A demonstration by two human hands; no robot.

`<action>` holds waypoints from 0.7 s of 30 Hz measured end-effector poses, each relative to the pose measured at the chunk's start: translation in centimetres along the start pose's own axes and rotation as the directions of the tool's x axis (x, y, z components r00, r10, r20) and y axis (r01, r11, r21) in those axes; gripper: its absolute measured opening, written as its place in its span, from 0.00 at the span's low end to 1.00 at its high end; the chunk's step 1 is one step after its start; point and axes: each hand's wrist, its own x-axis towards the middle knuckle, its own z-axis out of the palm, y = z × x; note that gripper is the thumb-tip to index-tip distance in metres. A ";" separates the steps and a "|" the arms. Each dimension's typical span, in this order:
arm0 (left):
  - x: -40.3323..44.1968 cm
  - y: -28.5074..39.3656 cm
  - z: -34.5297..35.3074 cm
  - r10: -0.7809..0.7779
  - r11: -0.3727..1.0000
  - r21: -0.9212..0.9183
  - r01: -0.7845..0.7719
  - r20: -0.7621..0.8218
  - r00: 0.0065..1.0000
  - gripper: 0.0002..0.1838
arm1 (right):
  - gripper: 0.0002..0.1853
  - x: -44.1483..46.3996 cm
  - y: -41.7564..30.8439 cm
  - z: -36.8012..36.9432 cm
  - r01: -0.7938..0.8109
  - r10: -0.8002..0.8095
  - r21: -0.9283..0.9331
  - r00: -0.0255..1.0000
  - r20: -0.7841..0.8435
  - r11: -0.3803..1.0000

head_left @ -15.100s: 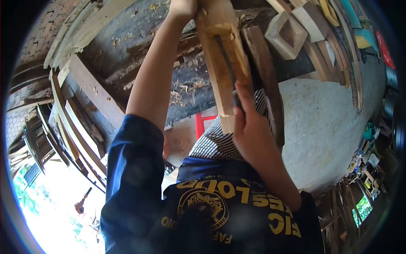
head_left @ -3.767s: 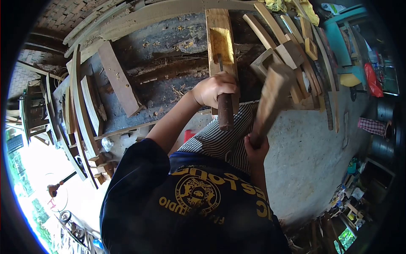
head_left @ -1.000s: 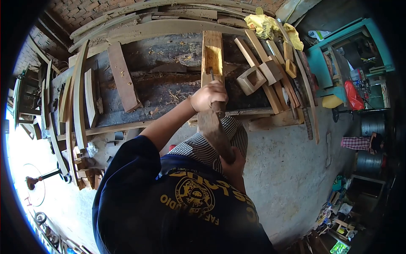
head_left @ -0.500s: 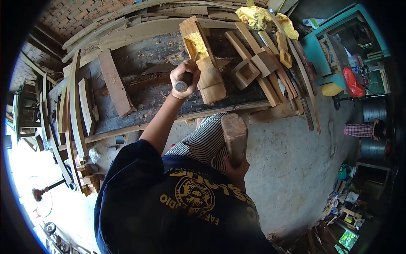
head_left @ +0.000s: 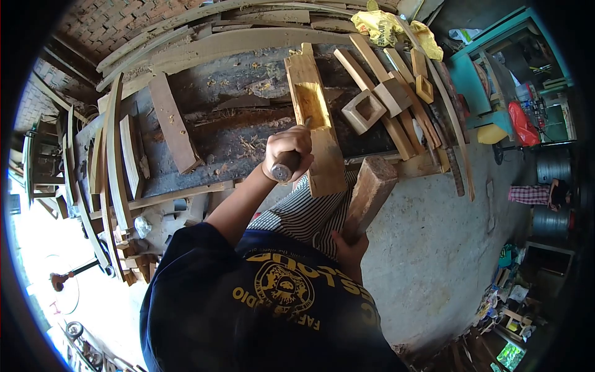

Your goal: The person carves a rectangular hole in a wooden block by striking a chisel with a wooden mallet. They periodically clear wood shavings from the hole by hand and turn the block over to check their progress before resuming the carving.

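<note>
My left hand [head_left: 291, 146] is wrapped round the handle of a chisel [head_left: 286, 167], its butt end toward me. The chisel's blade reaches the near end of a hollowed recess [head_left: 313, 102] in a wooden block [head_left: 327, 158]. That block lies on the workbench, its near end sticking out over the front edge above my striped trousers. Closer to my body, my right hand [head_left: 351, 249] grips a heavy, squared wooden mallet [head_left: 372, 193] by its lower end. The mallet is raised and tilted to the right, beside the block's near end and apart from the chisel.
Wood shavings litter the dark workbench [head_left: 238, 124]. Square hollowed wooden pieces [head_left: 364, 113] rest among long strips to the right. A brown board [head_left: 173, 124] lies left. A yellow bag [head_left: 378, 28] is at the back. Another person [head_left: 545, 194] is at the far right.
The wooden block has shifted toward me and now overhangs the bench edge. My left hand and chisel have come nearer and rightward. The mallet has swung right and tilted.
</note>
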 end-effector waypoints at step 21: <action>-2.2 -5.2 0.6 0.175 0.917 0.247 -0.313 0.454 0.873 0.15 | 0.34 4.3 0.5 3.5 0.160 -0.155 -0.056 0.984 0.091 0.985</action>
